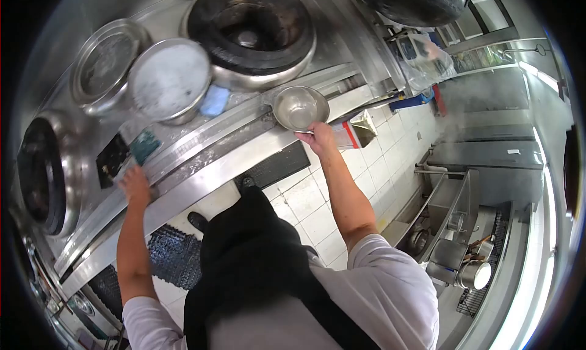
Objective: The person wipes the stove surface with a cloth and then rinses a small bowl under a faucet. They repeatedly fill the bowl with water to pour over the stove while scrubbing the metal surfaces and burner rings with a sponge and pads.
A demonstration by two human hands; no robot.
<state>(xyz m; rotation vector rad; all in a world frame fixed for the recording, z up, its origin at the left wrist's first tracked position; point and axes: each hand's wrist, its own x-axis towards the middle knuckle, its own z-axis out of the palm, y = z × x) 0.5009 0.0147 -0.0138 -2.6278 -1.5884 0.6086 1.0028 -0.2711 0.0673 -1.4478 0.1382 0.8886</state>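
A round steel bowl [300, 107] is held by its near rim in my right hand [320, 139], over the front edge of the steel stove counter. My left hand [135, 185] is at the counter's front left, its fingers stretched out and nothing visible in them. Just beyond its fingertips lie a green scouring pad [144, 146] and a black flat piece [113, 160]. A large pot of foamy, cloudy water [170, 78] stands behind them, with a blue sponge [215, 100] at its right side.
Another metal pot [107, 66] stands at the back left. Wok burners [250, 35] [46, 173] flank the pots. A black wok [415, 2] is at the upper right. A tin [364, 130] stands beside the counter, and a sink unit [448, 197] is to the right. Rubber mats [174, 255] cover part of the tiled floor.
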